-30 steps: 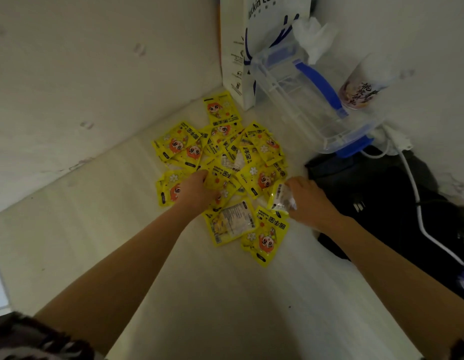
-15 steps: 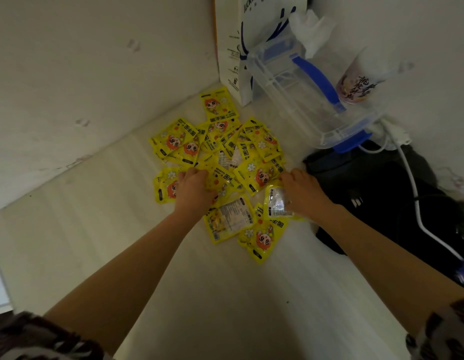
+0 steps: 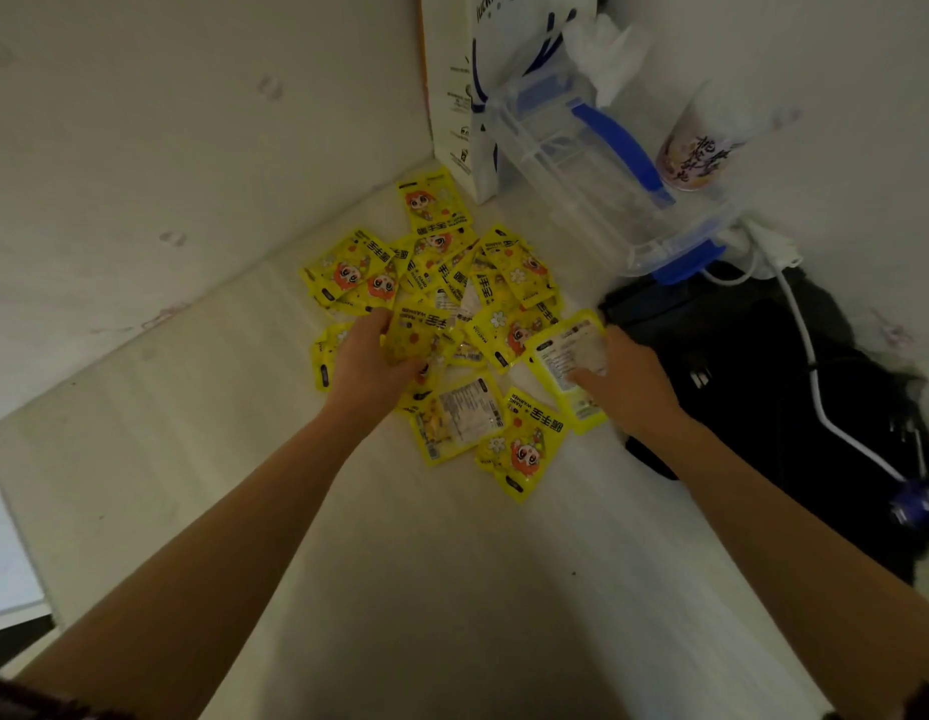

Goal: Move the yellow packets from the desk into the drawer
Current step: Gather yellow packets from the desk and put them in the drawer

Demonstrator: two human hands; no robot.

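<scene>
Right hand (image 3: 626, 379) has lifted one packet (image 3: 571, 356) since before; we're pinching it. Left hand (image 3: 371, 356) is closing on the bench (image 3: 400, 563) pile (image 3: 452, 304). Light, slippery, floppy: we're grabbing edges.

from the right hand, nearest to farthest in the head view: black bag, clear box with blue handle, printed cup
1. black bag, beside the right hand on its right.
2. clear box, farther back toward the corner.
3. printed cup, by the far wall behind the box.

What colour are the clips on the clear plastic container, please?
Blue clips on the clear plastic container, seen in the head view.
</scene>
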